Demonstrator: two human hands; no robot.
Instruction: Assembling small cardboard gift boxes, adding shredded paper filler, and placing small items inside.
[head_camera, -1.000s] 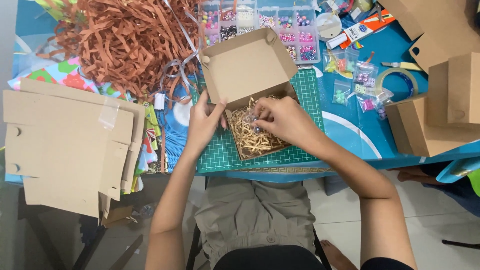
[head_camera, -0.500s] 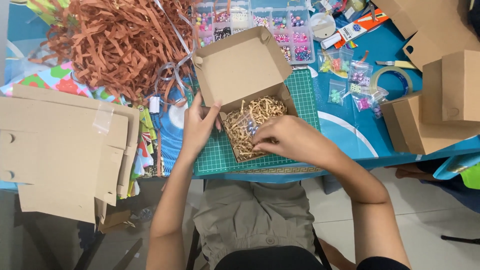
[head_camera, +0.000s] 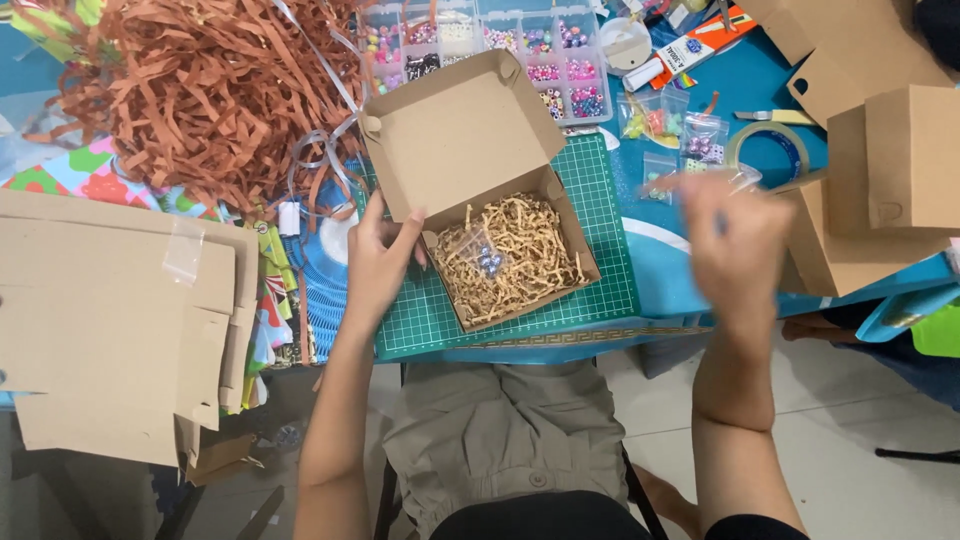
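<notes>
— What has changed for you in the last second?

— Your right hand (head_camera: 738, 238) has left the box. A second ago it was down in the pale paper shred (head_camera: 515, 258), working at the small clear bag of beads (head_camera: 483, 258); now it is up at about three o'clock from the box, above the blue counter (head_camera: 690, 285) and close to the little bead packets (head_camera: 690, 150) and the tape roll (head_camera: 768, 150).

— Is it carrying anything?

— You cannot tell from this view: the hand is a blur of motion, so whether its fingers are released or clenched stays unclear.

— And your left hand (head_camera: 380, 262)?

— It has hardly moved. It rests at nine o'clock of the open cardboard box (head_camera: 515, 255), fingers (head_camera: 400, 235) clenched on the left wall where the raised lid (head_camera: 455, 130) hinges, steadying it.

— Where is the bead bag now?

— It lies alone on the shred, left of centre inside the box, with nothing touching it. The box itself sits on the green cutting mat (head_camera: 600, 230).

— What does that mean for the packing?

— As a judgement, that bag is placed and let go, and your right hand looks free to fetch another item from the three o'clock side. The lid is open, so the box is not closed yet
</notes>
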